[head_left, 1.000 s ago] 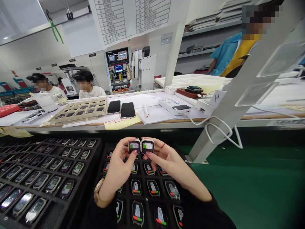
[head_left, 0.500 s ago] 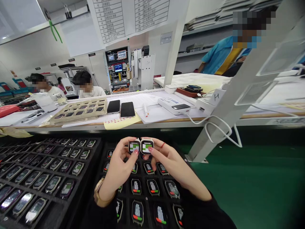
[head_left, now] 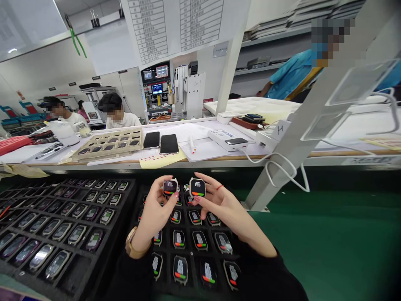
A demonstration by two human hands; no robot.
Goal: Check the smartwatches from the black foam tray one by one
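My left hand point(head_left: 160, 205) pinches a smartwatch body point(head_left: 170, 187) by its edges, the thumb at its lower right corner. Between the thumb and fingers of my right hand point(head_left: 218, 200) is a second smartwatch body point(head_left: 197, 187), slightly right of the first, with a gap between them. Both lit screens face me, dark with small white text and a red, orange and green strip along the bottom. Below my hands lies a black foam tray point(head_left: 191, 253), its pockets holding several strapless watches with similar screens. My forearms cover part of it.
Another foam tray point(head_left: 72, 263) of watches lies at the left. On the bench behind are two dark phones point(head_left: 169, 144), a beige compartment tray point(head_left: 108, 144), papers and a white charging device point(head_left: 236, 144) with a cable. A slanted white post point(head_left: 277, 167) stands at right. Co-workers sit beyond.
Both held watches' screens have switched from a green and white pattern to dark with text and a coloured strip. My hands have moved slightly apart, so the watches no longer sit side by side.
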